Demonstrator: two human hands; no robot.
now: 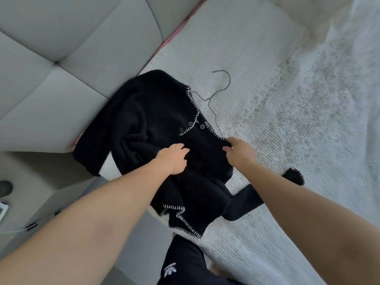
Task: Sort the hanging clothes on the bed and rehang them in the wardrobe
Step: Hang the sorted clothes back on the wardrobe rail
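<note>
A black knitted cardigan [156, 124] with white blanket-stitch edging and brown buttons lies spread at the corner of the bed [277, 99]. A thin grey wire hanger [218, 93] sits in its neck, hook pointing away onto the bedcover. My left hand [172, 159] rests on the front of the cardigan, fingers fairly straight. My right hand [238, 151] pinches the cardigan's stitched edge near the collar. One sleeve [246, 202] trails to the right under my right forearm.
A padded grey headboard [72, 58] rises to the left of the cardigan. A white ribbed bedcover spreads to the right, with a rumpled white blanket [353, 79] at the far right. My dark trouser leg [181, 262] stands at the bed's edge.
</note>
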